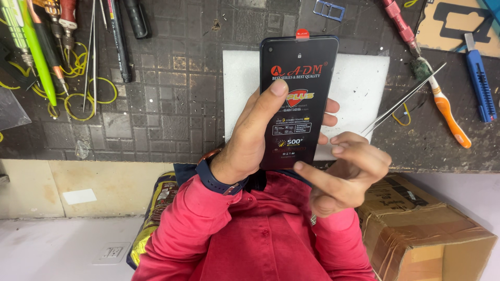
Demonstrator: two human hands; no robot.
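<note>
Clamped round a black rectangular phone display panel [298, 99], the left hand [250, 140] has its thumb pressed on the front film and fingers wrapped behind, tips showing at the right edge. Panel is held upright-ish above the bench, w/ a small red pull tab [302, 34] at its top edge and the printed protective film on its face, so from what shows the film isn't peeled yet.

Right hand [344, 177] sits just beside the panel's lower right corner; thumb and forefinger pinched together on thin steel tweezers [403, 99], whose tips point up and away toward the right, not touching the panel.

Behind the panel lies a white foam pad [359, 83] on the dark tiled work mat [172, 104]. Further out: orange-handled brush [445, 112] and blue utility knife [479, 86] at right, pink-handled screwdriver [398, 23] above them, green-handled tools [31, 47] and yellow rubber bands [83, 101] at left. Brown cardboard box [422, 229] sits below the bench edge, by the red sleeve.
</note>
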